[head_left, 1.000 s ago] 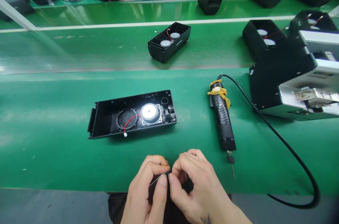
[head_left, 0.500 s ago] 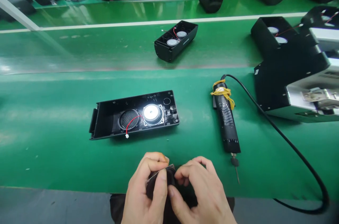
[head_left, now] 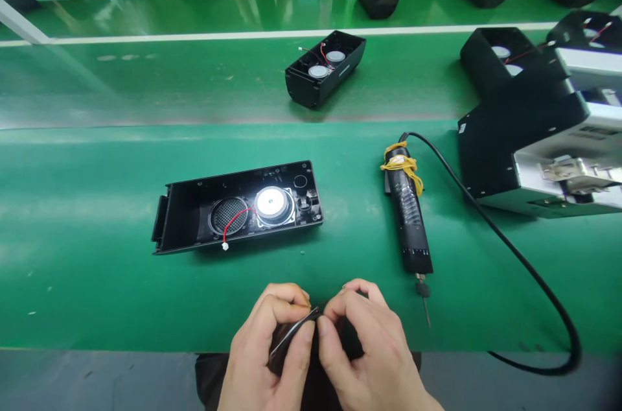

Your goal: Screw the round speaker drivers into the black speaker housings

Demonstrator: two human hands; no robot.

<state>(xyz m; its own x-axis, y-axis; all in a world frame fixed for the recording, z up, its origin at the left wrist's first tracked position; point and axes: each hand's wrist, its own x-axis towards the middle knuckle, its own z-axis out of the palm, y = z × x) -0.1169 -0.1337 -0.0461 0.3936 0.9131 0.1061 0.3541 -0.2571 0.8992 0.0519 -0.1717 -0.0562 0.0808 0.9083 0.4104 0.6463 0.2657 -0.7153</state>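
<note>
At the table's front edge, my left hand [head_left: 272, 340] pinches a thin dark piece with a shiny edge [head_left: 291, 336] between thumb and fingers. The piece is tilted and mostly covered by the hand, so its kind does not show. My right hand [head_left: 367, 340] is closed, with thumb and forefinger pinched together at the upper corner of that piece. Beyond my hands lies an open black speaker housing [head_left: 189, 220]. One round speaker driver [head_left: 272, 205] sits in its right part, and a red wire with a white connector [head_left: 225, 246] hangs over the near wall. Left of the driver is a mesh-covered round opening.
A black electric screwdriver [head_left: 408, 216] with yellow ties lies to the right, its cable [head_left: 515, 252] curving around. Further right stands a black and silver machine [head_left: 525, 139]. Another housing [head_left: 315, 90] with two drivers rests behind. Across the bench are a person's arms and several black housings.
My right thumb and forefinger have closed together at the piece's corner. The piece has turned so that its edge shows more. The whole view has shifted slightly.
</note>
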